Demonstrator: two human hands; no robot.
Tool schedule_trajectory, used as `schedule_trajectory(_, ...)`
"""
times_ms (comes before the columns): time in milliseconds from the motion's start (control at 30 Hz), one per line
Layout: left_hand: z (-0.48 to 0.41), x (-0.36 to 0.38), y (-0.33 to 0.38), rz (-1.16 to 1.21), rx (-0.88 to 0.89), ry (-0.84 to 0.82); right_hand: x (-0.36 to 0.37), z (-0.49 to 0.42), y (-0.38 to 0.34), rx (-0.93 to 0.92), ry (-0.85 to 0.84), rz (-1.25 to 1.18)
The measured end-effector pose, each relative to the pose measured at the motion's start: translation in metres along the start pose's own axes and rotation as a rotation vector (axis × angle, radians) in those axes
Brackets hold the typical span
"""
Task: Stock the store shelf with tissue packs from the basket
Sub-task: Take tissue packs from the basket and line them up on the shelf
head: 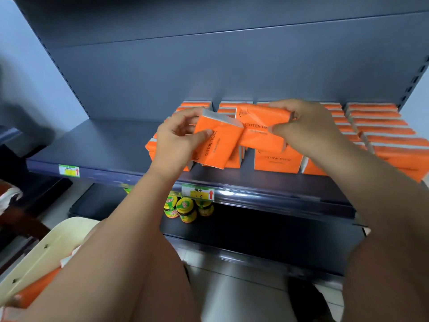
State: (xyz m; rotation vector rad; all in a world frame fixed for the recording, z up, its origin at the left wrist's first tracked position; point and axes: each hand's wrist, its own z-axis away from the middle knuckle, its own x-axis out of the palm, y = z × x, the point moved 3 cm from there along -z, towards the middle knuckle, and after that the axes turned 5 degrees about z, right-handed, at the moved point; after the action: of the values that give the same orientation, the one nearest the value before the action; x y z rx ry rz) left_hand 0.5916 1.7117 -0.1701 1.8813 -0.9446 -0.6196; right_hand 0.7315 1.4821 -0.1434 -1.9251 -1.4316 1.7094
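Observation:
My left hand (pixel 178 138) grips an orange "COTTON TISSUE" pack (pixel 217 142), tilted, above the front of the dark shelf (pixel 97 145). My right hand (pixel 306 126) holds a second orange tissue pack (pixel 262 122) sideways, touching the first. Behind and below them, rows of orange tissue packs (pixel 376 122) fill the right part of the shelf, some standing at the front (pixel 277 160). The cream basket (pixel 44 249) sits at lower left with an orange pack (pixel 39 287) in it, partly hidden by my left arm.
The left half of the shelf board is bare. Price tags (pixel 69 170) hang on the shelf's front rail. Yellow-green jars (pixel 185 209) stand on the lower shelf. A dark object lies at the far left edge.

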Motion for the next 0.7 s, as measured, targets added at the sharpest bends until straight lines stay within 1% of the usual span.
schedule_trajectory(67, -0.003, 0.002, -0.003, -0.055, 0.006, -0.04, -0.004, 0.001, 0.006, 0.012, 0.004, -0.007)
schedule_trajectory(300, -0.001, 0.011, -0.013, -0.208, 0.0, -0.204, 0.003, 0.014, 0.026, 0.011, 0.079, -0.204)
schedule_trajectory(367, 0.001, 0.015, -0.018, -0.271, 0.023, -0.265, 0.003, 0.015, 0.026, 0.006, 0.101, -0.23)
schedule_trajectory(533, 0.001, 0.021, -0.025, -0.564, 0.169, -0.365, 0.005, 0.015, 0.029, -0.01, 0.166, -0.312)
schedule_trajectory(633, 0.004, 0.026, -0.028, -0.777, 0.31, -0.378, 0.009, 0.016, 0.032, -0.02, 0.138, -0.339)
schedule_trajectory(700, 0.006, 0.029, -0.032, -0.902, 0.369, -0.364, 0.011, 0.017, 0.034, -0.022, 0.115, -0.331)
